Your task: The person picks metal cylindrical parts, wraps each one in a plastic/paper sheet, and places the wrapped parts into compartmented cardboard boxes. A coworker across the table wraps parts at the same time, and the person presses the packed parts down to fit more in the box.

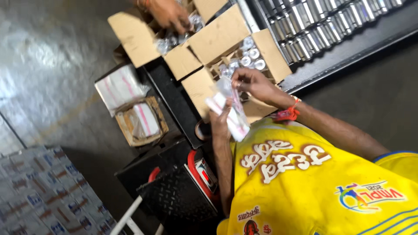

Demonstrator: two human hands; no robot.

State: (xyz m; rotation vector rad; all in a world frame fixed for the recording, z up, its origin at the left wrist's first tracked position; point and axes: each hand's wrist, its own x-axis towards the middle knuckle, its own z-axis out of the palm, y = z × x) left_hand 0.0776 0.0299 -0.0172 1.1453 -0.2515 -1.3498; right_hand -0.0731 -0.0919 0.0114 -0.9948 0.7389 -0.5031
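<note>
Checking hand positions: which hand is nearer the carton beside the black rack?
Right. The right hand is beside the carton; the left hand is further back, gripping white packets.

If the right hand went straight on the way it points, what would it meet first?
Probably the bagged silver parts in the open cardboard box ahead of the right hand; depth unclear.

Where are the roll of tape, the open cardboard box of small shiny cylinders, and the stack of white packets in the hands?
Roll of tape (201, 129), head view, on its rim.
Open cardboard box (272, 54), head view, on its right flap.
Stack of white packets (235, 118), head view, on the top packet.
</note>
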